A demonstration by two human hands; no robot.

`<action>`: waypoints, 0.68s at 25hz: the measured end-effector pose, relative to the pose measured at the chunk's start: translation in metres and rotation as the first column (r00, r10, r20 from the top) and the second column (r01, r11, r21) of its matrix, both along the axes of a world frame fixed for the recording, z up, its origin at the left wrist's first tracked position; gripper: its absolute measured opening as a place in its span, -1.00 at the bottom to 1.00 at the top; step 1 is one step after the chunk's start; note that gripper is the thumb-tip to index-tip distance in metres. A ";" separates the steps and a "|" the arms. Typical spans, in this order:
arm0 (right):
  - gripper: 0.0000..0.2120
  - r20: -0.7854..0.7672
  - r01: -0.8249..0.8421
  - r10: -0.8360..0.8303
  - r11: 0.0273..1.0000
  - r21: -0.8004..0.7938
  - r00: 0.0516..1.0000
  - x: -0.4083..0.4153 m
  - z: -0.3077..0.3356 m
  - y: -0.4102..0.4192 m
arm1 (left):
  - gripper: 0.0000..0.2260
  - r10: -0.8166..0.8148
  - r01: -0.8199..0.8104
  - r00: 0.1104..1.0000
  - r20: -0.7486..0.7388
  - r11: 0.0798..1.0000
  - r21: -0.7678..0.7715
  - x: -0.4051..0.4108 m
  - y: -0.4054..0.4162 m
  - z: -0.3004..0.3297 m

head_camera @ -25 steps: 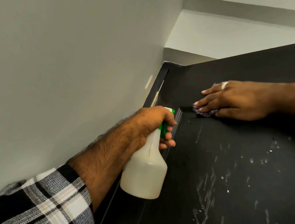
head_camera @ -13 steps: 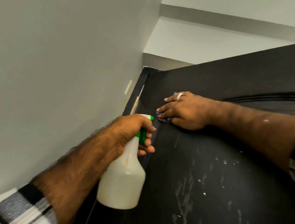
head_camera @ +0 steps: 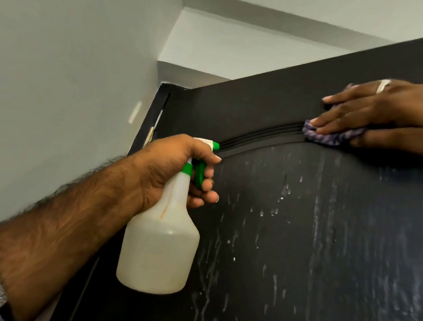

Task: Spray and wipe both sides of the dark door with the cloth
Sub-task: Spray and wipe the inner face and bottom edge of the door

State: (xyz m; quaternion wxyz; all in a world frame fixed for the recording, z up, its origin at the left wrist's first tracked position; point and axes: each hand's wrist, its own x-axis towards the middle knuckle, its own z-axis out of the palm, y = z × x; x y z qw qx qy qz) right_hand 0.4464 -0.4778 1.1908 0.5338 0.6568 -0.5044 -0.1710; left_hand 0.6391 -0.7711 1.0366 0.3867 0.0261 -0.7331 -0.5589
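Cloth under a flat palm near the door's top, sprayer held ready.

The cloth [head_camera: 331, 135], soft and limp, likely damp, lies at 2 o'clock on the dark door [head_camera: 326, 252], pressed by the right hand [head_camera: 384, 116] with straight fingers; best bunched under the palm. The door looks rigid and wet-slick with runs. The left hand [head_camera: 175, 166] grips the spray bottle [head_camera: 161, 247] neck, centre; its translucent body hides the fill level.
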 end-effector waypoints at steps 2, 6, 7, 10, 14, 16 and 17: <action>-0.54 -0.015 -0.013 0.012 1.000 -0.021 1.000 0.002 -0.003 -0.002 | -0.79 0.007 -0.007 1.000 0.010 1.000 -0.005 -0.005 0.010 0.004; -0.52 -0.083 0.035 -0.035 0.999 -0.002 0.996 0.016 -0.004 -0.052 | -0.84 0.016 -0.016 0.999 0.039 1.000 -0.004 -0.024 0.034 0.004; -0.50 -0.088 0.053 -0.053 0.999 0.000 0.995 0.020 -0.003 -0.069 | -0.85 0.002 -0.002 0.999 0.037 1.000 0.009 -0.028 0.039 0.006; -0.46 -0.074 0.142 -0.141 0.990 0.008 0.987 0.035 -0.006 -0.112 | -0.89 -0.044 0.042 0.998 0.034 0.999 0.034 -0.035 0.050 0.015; -0.52 -0.037 0.186 -0.185 0.982 0.040 0.982 0.038 -0.006 -0.095 | -0.85 -0.085 0.085 0.996 -0.012 0.996 -0.002 -0.041 0.064 0.025; -0.49 -0.021 0.153 -0.153 0.988 0.031 0.988 0.029 -0.006 -0.056 | -0.83 -0.112 0.111 0.993 -0.031 0.994 -0.017 -0.043 0.070 0.027; -0.47 -0.014 0.136 -0.136 0.991 0.003 0.991 0.022 -0.007 -0.033 | -0.83 -0.129 0.128 0.991 -0.040 0.992 -0.023 -0.043 0.074 0.028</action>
